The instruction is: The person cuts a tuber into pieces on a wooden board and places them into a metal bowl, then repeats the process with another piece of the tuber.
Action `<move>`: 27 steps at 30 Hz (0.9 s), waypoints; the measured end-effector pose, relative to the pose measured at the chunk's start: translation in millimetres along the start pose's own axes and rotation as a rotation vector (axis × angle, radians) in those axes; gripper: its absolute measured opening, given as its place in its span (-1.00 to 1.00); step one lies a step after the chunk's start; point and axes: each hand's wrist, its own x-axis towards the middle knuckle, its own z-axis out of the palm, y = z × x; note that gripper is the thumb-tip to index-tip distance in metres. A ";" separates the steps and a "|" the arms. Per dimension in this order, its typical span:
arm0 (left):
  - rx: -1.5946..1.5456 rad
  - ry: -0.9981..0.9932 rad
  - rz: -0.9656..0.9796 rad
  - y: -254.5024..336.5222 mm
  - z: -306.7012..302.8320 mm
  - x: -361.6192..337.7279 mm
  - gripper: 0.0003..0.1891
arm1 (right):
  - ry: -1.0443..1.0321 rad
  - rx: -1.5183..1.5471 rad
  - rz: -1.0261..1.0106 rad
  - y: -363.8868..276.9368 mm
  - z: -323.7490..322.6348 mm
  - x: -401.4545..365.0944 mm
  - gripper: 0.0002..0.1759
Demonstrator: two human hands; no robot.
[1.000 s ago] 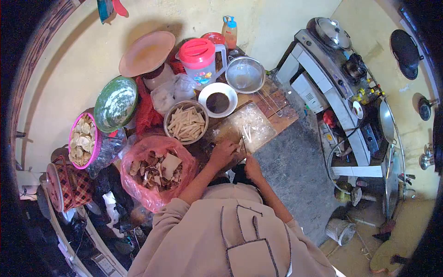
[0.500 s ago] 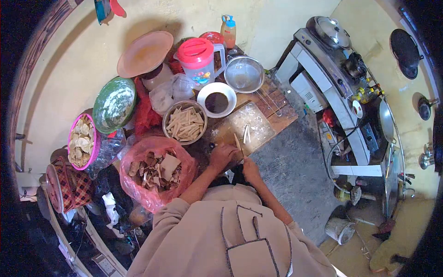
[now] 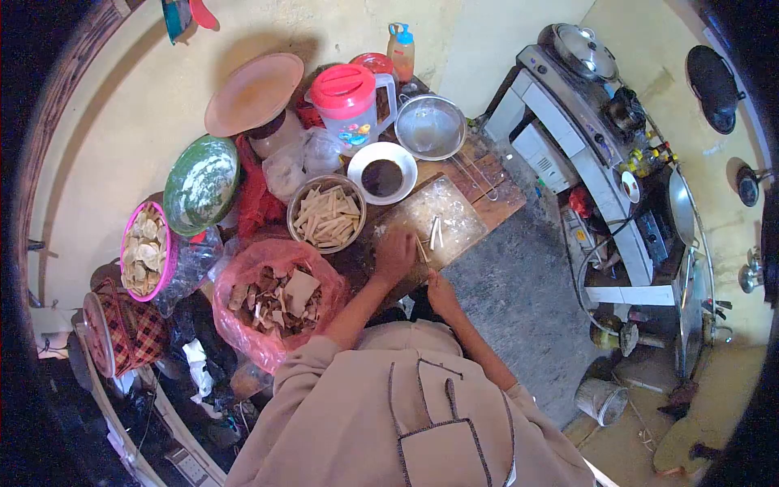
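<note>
My left hand (image 3: 395, 255) is at the near left edge of the pale, flour-dusted cutting board (image 3: 446, 199), its fingers curled down; whatever they grip is hidden. Just right of it and nearer my body, my right hand (image 3: 441, 294) is closed around what looks like a knife (image 3: 423, 249), its thin strip pointing away onto the board. A few cut white sticks (image 3: 436, 234) lie on the board beside that strip. A metal bowl (image 3: 294, 231) full of similar pale sticks stands left of the board. Closer to me is a pink plastic bag (image 3: 235, 337) of brown peelings.
Behind the board are a white bowl of dark liquid (image 3: 410, 191), a strainer (image 3: 431, 130) and a red-lidded pitcher (image 3: 344, 93). A green basin (image 3: 199, 183) and a pink-rimmed basket of pale slices (image 3: 146, 252) are at left. The stove counter (image 3: 568, 122) runs along the right.
My left hand has shifted forward, away from my body, onto the board's edge. My right hand stays nearly in place, slightly farther from the left. The sticks on the board have not visibly moved.
</note>
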 end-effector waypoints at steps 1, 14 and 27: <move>-0.040 -0.009 0.058 8.5 -1.7 14.0 -0.83 | -0.022 -0.021 0.034 0.4 0.6 0.5 -0.51; -0.118 -0.243 0.228 34.6 46.0 56.0 -0.64 | -0.009 -0.029 -0.028 -1.0 0.3 -0.1 -0.57; -0.034 -0.216 0.225 26.7 57.5 49.2 -0.61 | -0.099 -0.104 0.076 -12.5 -3.7 1.4 -0.52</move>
